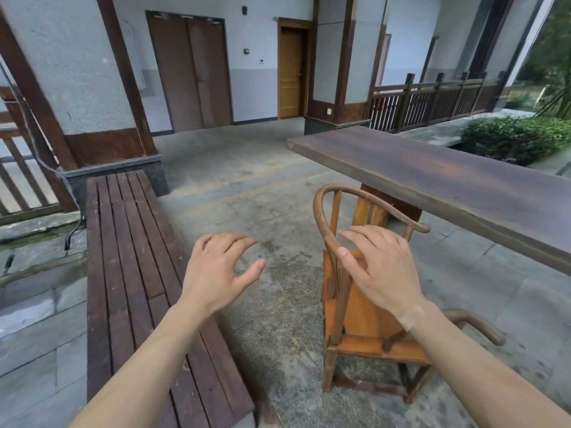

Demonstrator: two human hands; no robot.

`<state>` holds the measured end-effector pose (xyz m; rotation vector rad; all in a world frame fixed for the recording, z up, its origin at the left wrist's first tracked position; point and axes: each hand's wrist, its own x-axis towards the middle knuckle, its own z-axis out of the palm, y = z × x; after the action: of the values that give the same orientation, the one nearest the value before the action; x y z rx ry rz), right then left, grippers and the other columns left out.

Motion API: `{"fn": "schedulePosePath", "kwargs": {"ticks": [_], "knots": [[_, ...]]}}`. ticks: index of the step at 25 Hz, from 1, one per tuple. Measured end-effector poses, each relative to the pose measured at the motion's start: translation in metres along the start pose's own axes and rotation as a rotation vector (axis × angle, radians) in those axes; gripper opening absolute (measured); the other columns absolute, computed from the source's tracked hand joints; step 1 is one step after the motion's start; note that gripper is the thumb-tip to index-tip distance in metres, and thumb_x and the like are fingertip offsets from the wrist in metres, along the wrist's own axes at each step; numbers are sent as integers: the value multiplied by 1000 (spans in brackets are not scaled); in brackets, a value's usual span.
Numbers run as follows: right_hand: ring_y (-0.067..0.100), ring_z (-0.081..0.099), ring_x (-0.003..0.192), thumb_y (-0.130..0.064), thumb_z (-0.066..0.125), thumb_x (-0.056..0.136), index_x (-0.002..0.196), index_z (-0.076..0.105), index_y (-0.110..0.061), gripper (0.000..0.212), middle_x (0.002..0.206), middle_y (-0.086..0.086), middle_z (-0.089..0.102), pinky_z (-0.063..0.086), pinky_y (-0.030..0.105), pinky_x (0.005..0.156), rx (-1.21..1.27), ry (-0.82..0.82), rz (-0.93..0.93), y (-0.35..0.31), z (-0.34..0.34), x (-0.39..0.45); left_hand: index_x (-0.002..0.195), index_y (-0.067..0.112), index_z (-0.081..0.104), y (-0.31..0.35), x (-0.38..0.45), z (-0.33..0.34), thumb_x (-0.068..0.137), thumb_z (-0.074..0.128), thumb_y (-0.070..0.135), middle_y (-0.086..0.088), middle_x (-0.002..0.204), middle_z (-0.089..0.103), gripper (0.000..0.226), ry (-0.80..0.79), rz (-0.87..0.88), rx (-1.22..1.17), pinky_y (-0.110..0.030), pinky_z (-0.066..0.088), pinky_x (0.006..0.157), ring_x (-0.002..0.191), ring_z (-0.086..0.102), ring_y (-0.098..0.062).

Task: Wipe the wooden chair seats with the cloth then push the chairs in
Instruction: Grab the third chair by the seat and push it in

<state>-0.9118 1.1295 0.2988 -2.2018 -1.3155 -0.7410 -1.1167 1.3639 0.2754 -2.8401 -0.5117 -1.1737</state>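
Head view: left hand (216, 270) spread wide, empty, above the stone floor (272, 196). Right hand (380, 267) spread wide over the curved-back orange wooden chair (364, 322); contact unclear. Chair stands beside the dark plank table (463, 180); slatted bench (133, 257) left.

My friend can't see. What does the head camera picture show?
Two bare, empty hands reach forward: the right hand over a wooden chair, the left hand over the stone floor. A long wooden table stands beyond the chair, a slatted bench at left.
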Motion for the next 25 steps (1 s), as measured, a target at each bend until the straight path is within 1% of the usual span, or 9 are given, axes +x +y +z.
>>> {"fn": "schedulePosePath", "kwargs": {"ticks": [4,6,10,14,18,21,25], "knots": [[18,58,122,-54,37,98,122,67,-29,47,125,-7,67,42,44,102,25,14,4,55,47,61,116,26,69,-14,70,61,94,42,63,8,115,69,51,-13,9,23,-44,41,101,113,63,-18],[20,60,121,-54,38,97,121,68,-27,47,124,-6,68,44,46,100,33,33,-9,86,64,102,117,26,69,-21,115,89,94,41,64,7,115,70,52,-7,6,32,-43,41,101,113,64,-19],[20,61,119,-55,37,98,121,69,-27,48,123,-7,68,45,44,98,19,63,-49,131,93,176,117,25,69,-31,194,129,94,41,63,7,114,70,52,19,1,34,-44,41,101,112,63,-19],[19,61,118,-54,37,98,119,69,-27,47,122,-6,69,44,43,97,42,91,-51,152,131,231,117,26,69,-53,240,166,95,41,63,9,115,70,51,19,7,23,-41,39,102,113,62,-17],[19,61,118,-54,37,98,119,69,-27,47,122,-6,69,44,42,97,39,89,-31,173,177,271,116,25,69,-85,289,214,96,41,62,8,114,70,51,2,36,1,-40,39,101,112,63,-18],[19,61,118,-54,38,98,119,70,-27,47,121,-6,69,44,43,98,-5,75,7,192,217,301,116,25,69,-117,332,264,96,40,63,7,114,70,52,11,77,-55,-41,39,101,112,64,-19],[20,60,119,-54,38,99,120,68,-27,45,123,-5,68,44,44,98,-81,86,73,210,274,357,116,25,69,-170,400,333,96,37,64,7,114,70,54,-23,150,-121,-41,38,102,112,64,-20]]}}
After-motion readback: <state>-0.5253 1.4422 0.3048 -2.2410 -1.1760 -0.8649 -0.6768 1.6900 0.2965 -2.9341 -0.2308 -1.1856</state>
